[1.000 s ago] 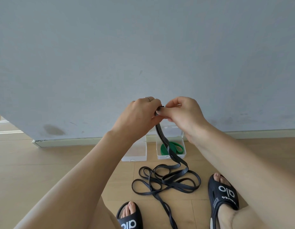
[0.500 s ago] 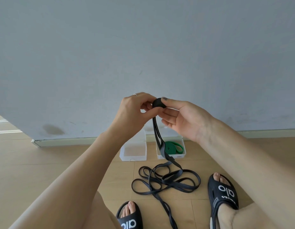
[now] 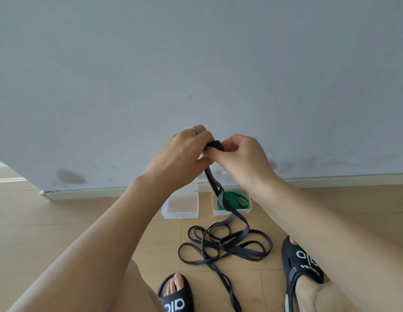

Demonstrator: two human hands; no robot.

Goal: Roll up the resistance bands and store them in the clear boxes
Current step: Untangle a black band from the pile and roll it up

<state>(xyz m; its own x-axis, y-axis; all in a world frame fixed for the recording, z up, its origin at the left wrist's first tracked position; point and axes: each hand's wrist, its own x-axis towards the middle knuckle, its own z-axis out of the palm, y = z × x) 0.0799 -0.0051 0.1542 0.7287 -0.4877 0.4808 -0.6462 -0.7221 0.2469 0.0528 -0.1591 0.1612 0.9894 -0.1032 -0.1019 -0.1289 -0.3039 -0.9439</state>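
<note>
Head view: the plain grey painted wall fills the upper two thirds, meeting a pale skirting board and, below it, a light wooden plank floor. Two bare forearms reach in from the lower corners. On the floor lies the long black rubber resistance band, most of it in loose tangled loops between the feet, with one strand trailing toward the bottom edge and a doubled length rising to the hands. The feet wear black slide sandals with white lettering, the right sandal near the loops, the left sandal at the bottom edge. Against the skirting stand two clear plastic boxes just beside each other: the left clear box shows nothing inside that I can make out, and the right clear box holds a coiled green resistance band (partly crossed by the rising black strand). The left hand, a thin ring on one finger, and the right hand meet in front of the wall, fingers of both curled and pinching a small tight black roll at the band's upper end.
</note>
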